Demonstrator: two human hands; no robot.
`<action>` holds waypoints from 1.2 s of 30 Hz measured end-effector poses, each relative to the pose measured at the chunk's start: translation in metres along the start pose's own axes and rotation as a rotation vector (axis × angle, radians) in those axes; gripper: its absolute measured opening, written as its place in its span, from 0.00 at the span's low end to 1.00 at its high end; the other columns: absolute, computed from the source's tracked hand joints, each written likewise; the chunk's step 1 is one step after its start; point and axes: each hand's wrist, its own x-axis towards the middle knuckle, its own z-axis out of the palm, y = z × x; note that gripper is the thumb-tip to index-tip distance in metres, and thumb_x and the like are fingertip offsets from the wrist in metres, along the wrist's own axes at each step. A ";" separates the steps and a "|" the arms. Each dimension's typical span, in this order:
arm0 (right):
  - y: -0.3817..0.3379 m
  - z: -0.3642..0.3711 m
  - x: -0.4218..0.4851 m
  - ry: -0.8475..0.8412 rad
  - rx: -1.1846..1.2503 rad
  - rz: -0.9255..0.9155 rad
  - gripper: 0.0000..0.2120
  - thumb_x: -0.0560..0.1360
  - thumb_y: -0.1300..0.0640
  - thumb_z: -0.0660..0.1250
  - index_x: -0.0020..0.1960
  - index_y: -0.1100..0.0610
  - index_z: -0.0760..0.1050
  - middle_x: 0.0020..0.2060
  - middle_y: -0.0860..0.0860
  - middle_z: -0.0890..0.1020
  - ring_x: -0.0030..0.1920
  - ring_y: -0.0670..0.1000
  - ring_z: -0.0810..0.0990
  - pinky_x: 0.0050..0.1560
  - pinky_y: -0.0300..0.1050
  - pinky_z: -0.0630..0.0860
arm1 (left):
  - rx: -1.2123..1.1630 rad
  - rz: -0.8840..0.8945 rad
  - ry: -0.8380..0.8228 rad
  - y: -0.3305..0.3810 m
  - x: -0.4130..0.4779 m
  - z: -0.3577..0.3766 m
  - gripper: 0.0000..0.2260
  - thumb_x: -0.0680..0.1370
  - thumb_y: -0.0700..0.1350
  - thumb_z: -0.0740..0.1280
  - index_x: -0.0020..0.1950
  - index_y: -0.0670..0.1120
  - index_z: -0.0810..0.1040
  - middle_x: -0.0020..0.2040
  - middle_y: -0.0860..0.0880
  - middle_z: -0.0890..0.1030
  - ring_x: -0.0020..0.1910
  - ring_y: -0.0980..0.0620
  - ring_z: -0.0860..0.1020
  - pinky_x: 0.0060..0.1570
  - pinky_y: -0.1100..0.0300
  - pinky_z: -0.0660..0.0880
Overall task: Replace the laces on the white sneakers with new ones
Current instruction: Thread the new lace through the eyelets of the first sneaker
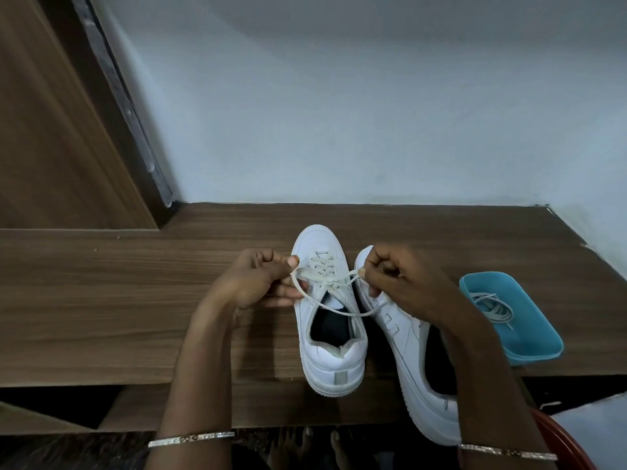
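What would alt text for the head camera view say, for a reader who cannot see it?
A person's left hand and right hand each pinch the lace of a white sneaker standing on a wooden table, as if tying a bow. A second sneaker sits just right of it, and a blue tray further right holds a loose lace.
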 end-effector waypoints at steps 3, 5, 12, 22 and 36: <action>-0.007 -0.007 -0.001 0.009 0.108 0.036 0.10 0.74 0.47 0.74 0.46 0.50 0.76 0.29 0.52 0.82 0.27 0.45 0.78 0.31 0.36 0.73 | -0.121 -0.031 -0.075 0.005 -0.002 0.001 0.14 0.81 0.51 0.64 0.58 0.41 0.76 0.47 0.37 0.85 0.39 0.47 0.86 0.42 0.53 0.83; -0.010 -0.012 -0.002 0.068 0.183 0.061 0.12 0.71 0.46 0.76 0.48 0.49 0.77 0.29 0.51 0.80 0.27 0.46 0.76 0.32 0.42 0.73 | -0.203 -0.030 -0.142 0.009 -0.004 0.000 0.16 0.81 0.54 0.62 0.59 0.43 0.76 0.48 0.38 0.85 0.41 0.47 0.85 0.40 0.54 0.84; -0.052 -0.010 -0.008 0.010 0.521 -0.044 0.05 0.77 0.62 0.71 0.52 0.59 0.81 0.45 0.58 0.86 0.38 0.54 0.83 0.47 0.52 0.79 | -0.428 0.017 -0.166 0.016 -0.012 -0.010 0.14 0.78 0.53 0.64 0.57 0.44 0.76 0.34 0.47 0.74 0.20 0.58 0.68 0.21 0.64 0.73; -0.083 0.045 -0.012 -0.785 0.035 -0.122 0.20 0.82 0.56 0.65 0.73 0.53 0.70 0.61 0.52 0.82 0.63 0.45 0.78 0.70 0.45 0.71 | 0.293 -0.014 -0.112 0.000 -0.016 -0.040 0.25 0.75 0.63 0.63 0.56 0.43 0.81 0.46 0.42 0.85 0.32 0.53 0.79 0.27 0.64 0.70; -0.077 0.027 -0.013 -0.642 0.091 -0.116 0.15 0.80 0.53 0.67 0.49 0.66 0.83 0.42 0.58 0.86 0.42 0.53 0.85 0.42 0.38 0.79 | 0.282 0.056 -0.310 -0.016 -0.002 -0.025 0.12 0.76 0.48 0.72 0.52 0.40 0.81 0.45 0.41 0.83 0.43 0.48 0.80 0.47 0.54 0.72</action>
